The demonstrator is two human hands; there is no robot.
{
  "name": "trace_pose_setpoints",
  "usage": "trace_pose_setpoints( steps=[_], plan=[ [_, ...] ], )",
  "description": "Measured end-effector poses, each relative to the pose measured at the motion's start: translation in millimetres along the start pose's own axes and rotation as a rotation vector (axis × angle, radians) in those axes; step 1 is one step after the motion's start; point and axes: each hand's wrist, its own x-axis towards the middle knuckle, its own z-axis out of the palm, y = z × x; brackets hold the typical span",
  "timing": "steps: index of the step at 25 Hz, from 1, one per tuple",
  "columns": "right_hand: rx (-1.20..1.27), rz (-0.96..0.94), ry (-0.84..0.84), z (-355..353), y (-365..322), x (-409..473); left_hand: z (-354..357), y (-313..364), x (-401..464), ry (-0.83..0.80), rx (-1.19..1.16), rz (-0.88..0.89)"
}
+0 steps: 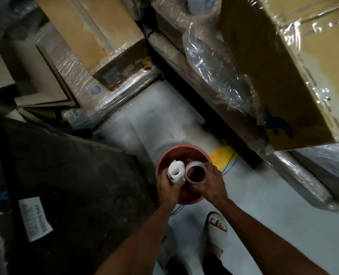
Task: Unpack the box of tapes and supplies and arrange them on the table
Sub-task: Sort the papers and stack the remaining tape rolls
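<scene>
Head view: the tape roll [196, 173] stands on edge, its hole facing up, pinched in the right hand [208, 185] above the red bucket [164, 157]. Just beside it, the left hand [167, 188] grips a rolled white sheet [176, 172], its long axis upright.

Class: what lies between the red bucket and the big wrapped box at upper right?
In the head view, bare grey floor and a yellow patch lie between the red bucket and the wrapped box.
</scene>
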Motion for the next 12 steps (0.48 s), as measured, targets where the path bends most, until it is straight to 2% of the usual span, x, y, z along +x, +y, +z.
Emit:
trace_pose_setpoints(
  steps=[3,5,8,12],
  plan=[
    [-0.027,-0.008,-0.011,4.0,4.3,0.8,13.1,-40.5,18.7,-0.013,0.039,-0.042],
    [-0.023,-0.003,-0.025,2.4,5.8,-5.3,12.6,-43.5,14.8,-0.012,0.035,-0.049],
    [0.006,-0.017,-0.037,-9.0,-4.2,-20.2,-4.6,-11.3,-6.8,-0.054,0.048,-0.056],
    [0.018,-0.059,-0.022,-34.1,-35.6,-48.1,-28.1,24.4,-34.8,-0.016,0.064,-0.047]
  ],
)
